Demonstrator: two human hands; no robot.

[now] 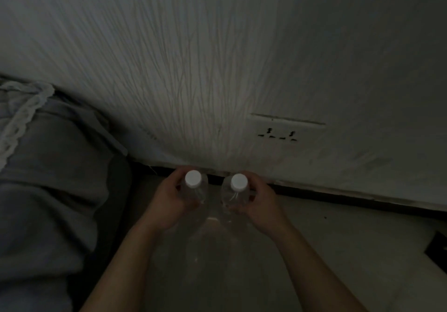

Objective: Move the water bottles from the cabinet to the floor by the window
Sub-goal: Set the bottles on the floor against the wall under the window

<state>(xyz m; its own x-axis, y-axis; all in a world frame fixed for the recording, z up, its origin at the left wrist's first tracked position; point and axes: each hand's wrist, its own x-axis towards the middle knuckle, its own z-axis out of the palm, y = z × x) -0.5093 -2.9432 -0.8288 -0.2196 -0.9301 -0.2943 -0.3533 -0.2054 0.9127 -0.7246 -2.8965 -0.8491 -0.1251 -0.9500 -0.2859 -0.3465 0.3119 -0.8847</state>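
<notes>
Set-down at 12 o'clock: left hand (169, 205) wraps left bottle (197, 188), right hand (262, 206) wraps right bottle (233, 192), probably on floor (326, 251); release next.

Dim corner, textured wall (169, 69)
Dbl socket (285, 132) low on wall at rt; dark skirting (338, 196) below; grey bedding (53, 166) w/ white braided trim (21, 113) at left.

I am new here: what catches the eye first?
Two white-capped clear bottles at the dim centre, low near the wall: the left bottle in the left hand, the right bottle in the right hand. A wall socket sits above right; grey fabric lies at left.
</notes>
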